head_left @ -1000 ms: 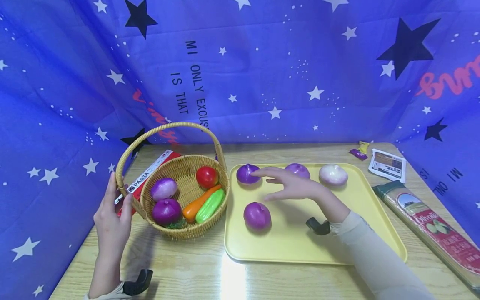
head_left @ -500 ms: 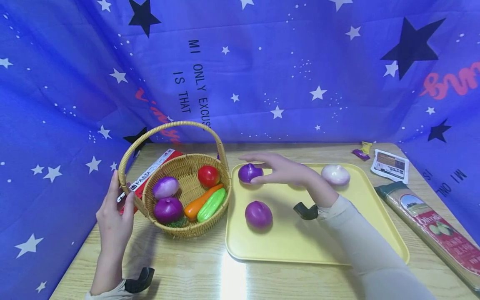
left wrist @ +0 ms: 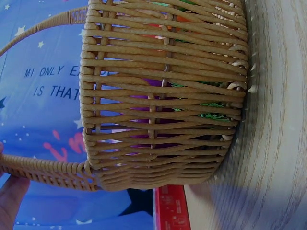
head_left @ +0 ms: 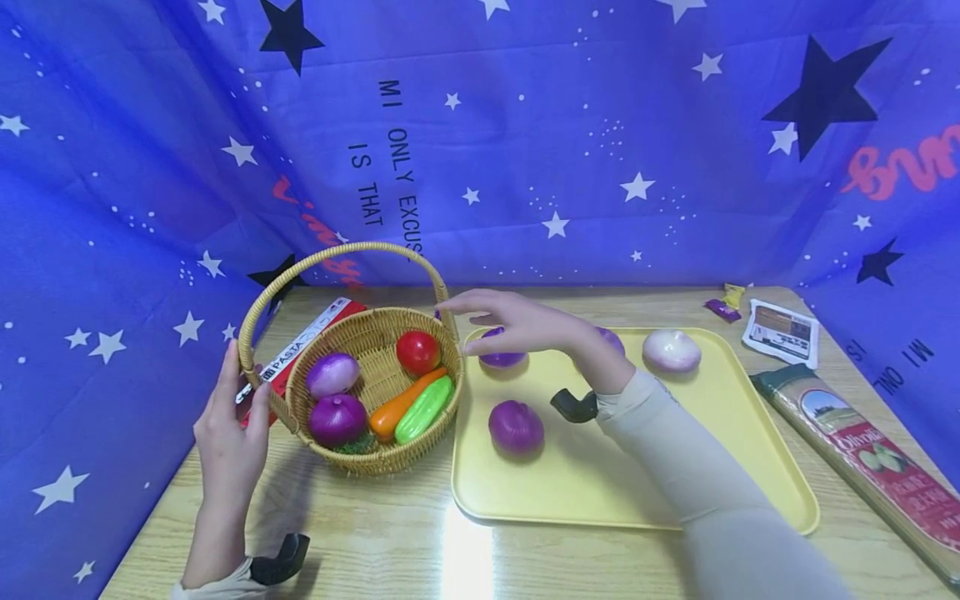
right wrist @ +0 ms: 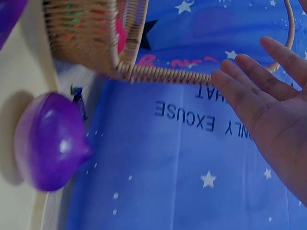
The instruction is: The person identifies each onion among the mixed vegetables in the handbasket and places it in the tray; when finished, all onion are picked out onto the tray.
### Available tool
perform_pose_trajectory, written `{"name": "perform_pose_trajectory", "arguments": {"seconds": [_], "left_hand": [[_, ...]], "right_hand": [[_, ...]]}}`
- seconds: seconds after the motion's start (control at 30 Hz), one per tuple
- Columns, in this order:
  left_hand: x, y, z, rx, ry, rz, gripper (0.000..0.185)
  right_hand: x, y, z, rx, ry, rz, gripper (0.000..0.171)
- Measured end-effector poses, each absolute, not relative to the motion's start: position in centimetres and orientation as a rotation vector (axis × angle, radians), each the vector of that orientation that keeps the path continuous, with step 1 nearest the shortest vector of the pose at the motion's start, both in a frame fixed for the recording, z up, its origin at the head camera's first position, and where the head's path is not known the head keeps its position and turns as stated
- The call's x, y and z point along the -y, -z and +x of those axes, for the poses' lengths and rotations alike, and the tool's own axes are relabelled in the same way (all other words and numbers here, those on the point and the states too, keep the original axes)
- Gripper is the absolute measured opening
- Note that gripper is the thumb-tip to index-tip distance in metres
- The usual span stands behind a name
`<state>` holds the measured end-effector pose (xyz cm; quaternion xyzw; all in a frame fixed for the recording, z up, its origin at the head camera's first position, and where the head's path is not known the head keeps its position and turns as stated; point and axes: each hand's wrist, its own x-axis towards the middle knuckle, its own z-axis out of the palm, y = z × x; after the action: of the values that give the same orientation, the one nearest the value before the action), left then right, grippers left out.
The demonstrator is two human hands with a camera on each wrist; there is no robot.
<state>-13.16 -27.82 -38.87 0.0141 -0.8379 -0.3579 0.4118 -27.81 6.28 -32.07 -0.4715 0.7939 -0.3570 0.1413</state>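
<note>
A wicker basket (head_left: 378, 462) with a tall arched handle (head_left: 360, 247) stands on the left. My left hand (head_left: 228, 437) holds the left foot of that handle between thumb and fingers; in the left wrist view only a bit of the hand (left wrist: 10, 199) shows at the handle. My right hand (head_left: 525, 323) is in the air at the basket's right side, its spread fingertips close to the handle's right foot and nothing in its grasp. Inside the basket lie two purple onions (head_left: 337, 420), a red tomato (head_left: 417, 352), an orange carrot (head_left: 396, 414) and a green cucumber-like vegetable (head_left: 424, 410).
A yellow tray (head_left: 637, 508) holds several onions, such as a purple one (head_left: 516, 427) in front and a pale one (head_left: 672, 350) behind. A red pasta box (head_left: 300, 343) lies behind the basket. Right of the tray are a pasta bag (head_left: 862, 458) and a white packet (head_left: 782, 333).
My right hand has moved left from above the tray, past the back-left onion, to the handle's right foot. The left hand stays at the handle's left foot.
</note>
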Motion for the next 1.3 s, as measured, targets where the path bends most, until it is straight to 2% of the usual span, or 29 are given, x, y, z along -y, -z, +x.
{"name": "perform_pose_trajectory", "arguments": {"seconds": [0.37,0.73,1.07,1.3], "left_hand": [[27.8,38.8,-13.2,2.11,0.902,0.043,0.068],[27.7,38.8,-13.1,2.102,0.917,0.047,0.068],[27.8,38.8,-13.3,2.103,0.913,0.028,0.069],[27.8,38.8,-13.2,2.105,0.924,0.021,0.068]], "right_hand": [[-1.3,30.9,-28.4,-2.256,0.967,-1.461,0.061],[3.3,30.3,-28.7,-2.189,0.972,-1.434,0.059],[6.6,31.3,-29.9,-2.192,0.967,-1.484,0.055],[8.7,32.4,-30.6,-2.175,1.03,-1.385,0.054]]}}
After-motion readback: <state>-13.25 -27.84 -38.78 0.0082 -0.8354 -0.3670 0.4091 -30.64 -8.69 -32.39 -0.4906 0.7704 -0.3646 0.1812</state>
